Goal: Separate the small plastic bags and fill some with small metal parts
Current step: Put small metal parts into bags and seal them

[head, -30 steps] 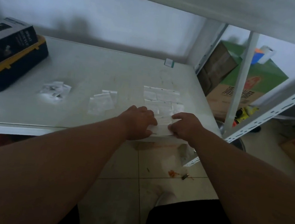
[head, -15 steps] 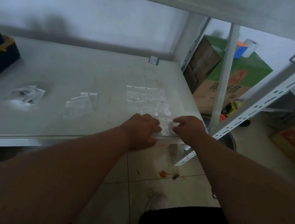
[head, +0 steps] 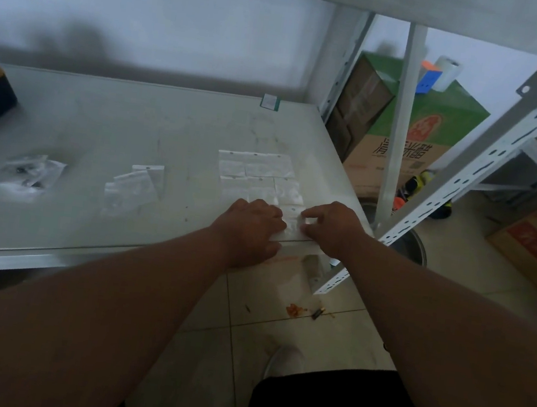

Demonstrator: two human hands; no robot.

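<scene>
Left hand: my left hand (head: 251,226) lies knuckles-up on the near end of the joined sheet of small plastic bags (head: 258,177), fingers bent down onto the plastic, holding it against the shelf top (head: 103,117).
Right hand: my right hand (head: 333,225) pinches the nearest bag (head: 293,219) of the sheet between thumb and forefinger, just beside the left hand.
Step in hand: I judge this to be tearing one bag off the sheet at its seam.
How to do it well: I keep the left hand pressing close to the seam, pull the right hand away along the tear line, slowly, so the thin plastic parts at the seam and not across the pouch.
Separated bags: a small pile of loose empty bags (head: 135,185) lies to the left, well apart.
Filled bags: farther left, a heap of bags with dark metal parts (head: 29,172) inside.
Risk: the sheet sits at the shelf's front edge; a hard tug could drag it off.
</scene>
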